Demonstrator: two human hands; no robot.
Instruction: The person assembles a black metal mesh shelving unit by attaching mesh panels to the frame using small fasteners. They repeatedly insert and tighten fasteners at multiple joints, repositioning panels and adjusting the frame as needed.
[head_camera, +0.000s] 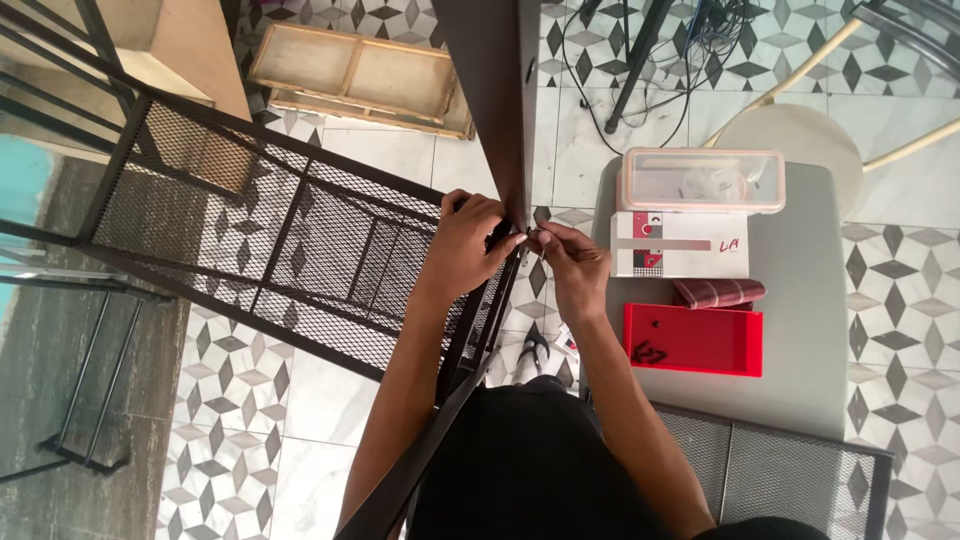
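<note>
Gripping rack frame (497, 300) edge: left hand (465, 245), right hand (575, 262) pinching.

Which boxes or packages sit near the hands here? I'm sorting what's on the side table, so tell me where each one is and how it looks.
Clear lidded container: far end of the grey table, rectangular, pinkish rim.
White flat box: just nearer than the container, rectangular, red and black printed squares.
Red tray: nearest of the three, rectangular, open, bright red with black marks.
No screens or signs in view.
</note>
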